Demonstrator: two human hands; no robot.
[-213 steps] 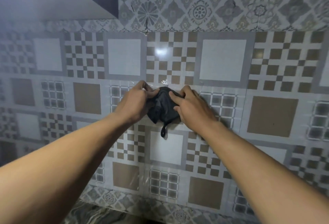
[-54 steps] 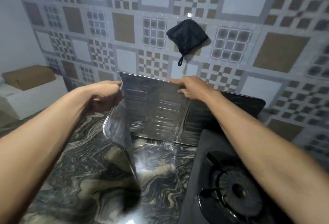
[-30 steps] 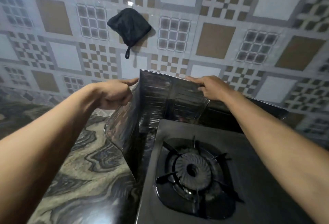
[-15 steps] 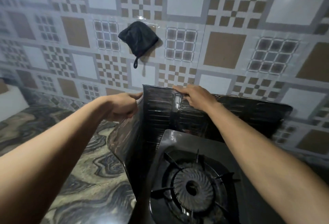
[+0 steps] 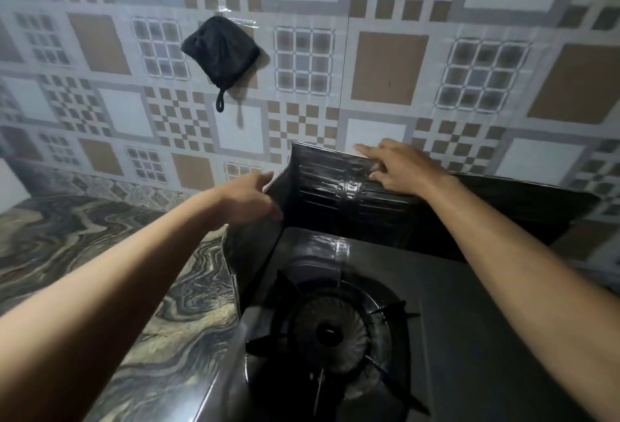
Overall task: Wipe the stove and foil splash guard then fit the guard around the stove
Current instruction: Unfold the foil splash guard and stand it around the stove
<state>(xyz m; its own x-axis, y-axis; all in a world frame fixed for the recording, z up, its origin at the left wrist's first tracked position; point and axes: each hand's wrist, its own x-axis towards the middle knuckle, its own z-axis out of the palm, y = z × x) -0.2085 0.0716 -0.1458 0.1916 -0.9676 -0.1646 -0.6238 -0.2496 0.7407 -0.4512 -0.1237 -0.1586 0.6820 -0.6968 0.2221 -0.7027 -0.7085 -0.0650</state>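
Note:
The dark gas stove point(image 5: 469, 321) fills the lower right, its round burner point(image 5: 330, 334) under a black pan support. The ribbed foil splash guard point(image 5: 328, 193) stands upright behind the stove and folds forward along its left side. My right hand point(image 5: 392, 166) lies over the guard's top edge near the back left corner, fingers spread on the foil. My left hand point(image 5: 248, 198) is against the outer face of the guard's left panel, fingers extended, gripping nothing that I can see. A black cloth point(image 5: 219, 52) hangs on the tiled wall above.
The patterned tile wall point(image 5: 385, 69) rises directly behind the guard. A swirled marble countertop point(image 5: 100, 254) stretches to the left of the stove. The guard's right end point(image 5: 570, 207) runs along the wall behind the stove.
My left hand has opened and slid down the left panel's outer side. My right hand moved right along the top edge. The guard sits closer against the stove's back and left side.

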